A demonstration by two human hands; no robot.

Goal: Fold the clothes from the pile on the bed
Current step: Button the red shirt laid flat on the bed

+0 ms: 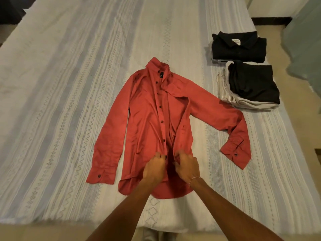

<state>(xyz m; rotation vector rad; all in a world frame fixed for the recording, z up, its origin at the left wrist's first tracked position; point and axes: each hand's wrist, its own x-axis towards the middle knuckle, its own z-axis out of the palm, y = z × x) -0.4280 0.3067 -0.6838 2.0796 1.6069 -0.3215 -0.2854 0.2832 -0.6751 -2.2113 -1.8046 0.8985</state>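
Down at the hem of the shirt [156, 122] is where our grip sits: left hand [153, 168] pinching the button-side edge, right hand [186, 166] pinching the buttonhole side, both curled into the fabric just apart from each other. Looks like we're either doing up the bottom button or just tugging the two front panels together so the front sits shut and flat before any folding starts. Can't really tell which, the fingertips are buried in cloth.

Shirt itself is face up in the middle of the bed [60, 84], collar pointing away from us, front still gaping open up the middle. Left sleeve runs straight down along the body, right sleeve juts out sideways and bends back at the elbow, so that one probably needs straightening before it gets folded in.

Off to the right, well clear of the shirt, sit two neat stacks: a dark shirt [239, 47] on the far one, and a dark piece [253, 82] on top of some pale stuff [243, 101] nearer us. Guessing that's the finished pile, parked off to the side so we've got room to work.
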